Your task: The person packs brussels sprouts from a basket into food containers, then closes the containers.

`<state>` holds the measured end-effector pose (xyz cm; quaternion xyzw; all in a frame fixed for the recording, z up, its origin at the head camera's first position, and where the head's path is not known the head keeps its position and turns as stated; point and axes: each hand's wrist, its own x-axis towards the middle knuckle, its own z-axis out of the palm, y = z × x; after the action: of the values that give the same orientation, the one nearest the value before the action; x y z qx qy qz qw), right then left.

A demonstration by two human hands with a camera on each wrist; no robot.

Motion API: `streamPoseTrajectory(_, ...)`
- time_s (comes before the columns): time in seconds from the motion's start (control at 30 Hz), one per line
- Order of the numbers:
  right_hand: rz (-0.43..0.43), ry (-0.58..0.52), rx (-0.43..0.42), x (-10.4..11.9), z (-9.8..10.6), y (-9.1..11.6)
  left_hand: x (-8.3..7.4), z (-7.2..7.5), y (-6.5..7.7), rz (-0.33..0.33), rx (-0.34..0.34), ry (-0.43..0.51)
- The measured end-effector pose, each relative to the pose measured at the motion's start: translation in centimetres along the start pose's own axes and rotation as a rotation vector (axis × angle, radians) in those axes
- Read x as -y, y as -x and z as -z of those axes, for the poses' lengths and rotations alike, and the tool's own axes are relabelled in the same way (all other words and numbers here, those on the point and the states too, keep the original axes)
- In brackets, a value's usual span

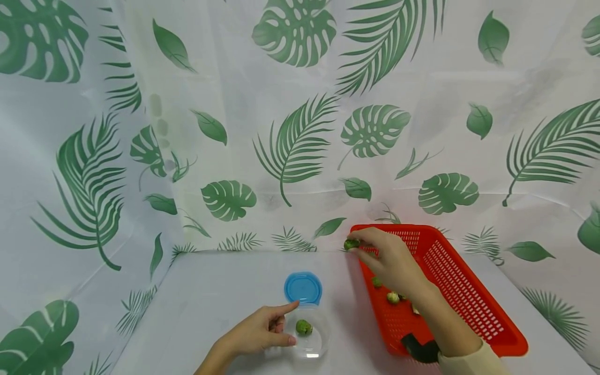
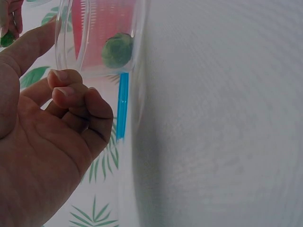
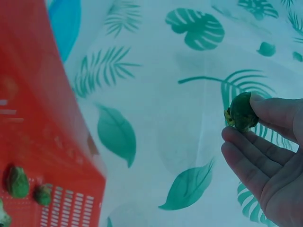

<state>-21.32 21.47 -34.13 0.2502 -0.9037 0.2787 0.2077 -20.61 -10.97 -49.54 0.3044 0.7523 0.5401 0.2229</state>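
My right hand (image 1: 386, 258) pinches a Brussels sprout (image 3: 242, 112) between thumb and fingertips, above the far left corner of the red basket (image 1: 473, 291). A second Brussels sprout (image 1: 303, 327) lies inside a small round clear plastic container (image 1: 323, 333) with a blue lid (image 1: 302, 288) folded back behind it. Beside that container is my left hand (image 1: 260, 330), with thumb and index finger spread at its left side. In the left wrist view the thumb (image 2: 40, 45) meets the container's rim, while the other fingers are curled in and hold nothing.
Several loose sprouts (image 1: 392, 297) lie in the basket's left part, some hidden by my right forearm. A black curved piece (image 1: 419, 348) shows at the right wrist, over the basket's near edge. A leaf-printed sheet (image 1: 300, 130) hangs behind the white tabletop (image 1: 211, 286).
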Motion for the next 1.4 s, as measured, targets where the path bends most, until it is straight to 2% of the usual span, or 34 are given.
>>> streamPoseTrajectory(0.37, 0.029, -0.049, -0.016, 1.9, -0.7, 1.0, 0.2, 0.1, -0.1, -0.019, 0.009, 0.001)
streamPoseTrajectory(0.87, 0.054, -0.091, -0.02, 3.3, -1.9, 2.3, 0.2, 0.1, -0.1, 0.007, 0.005, 0.022)
streamPoseTrajectory(1.23, 0.037, -0.2, -0.008, 3.5, -3.2, 4.0, 0.1, 0.1, -0.1, -0.002, 0.005, 0.019)
streamPoseTrajectory(1.4, -0.029, -0.24, 0.016, 3.5, -3.9, 4.7, 0.1, 0.1, -0.1, -0.002, 0.005, 0.011)
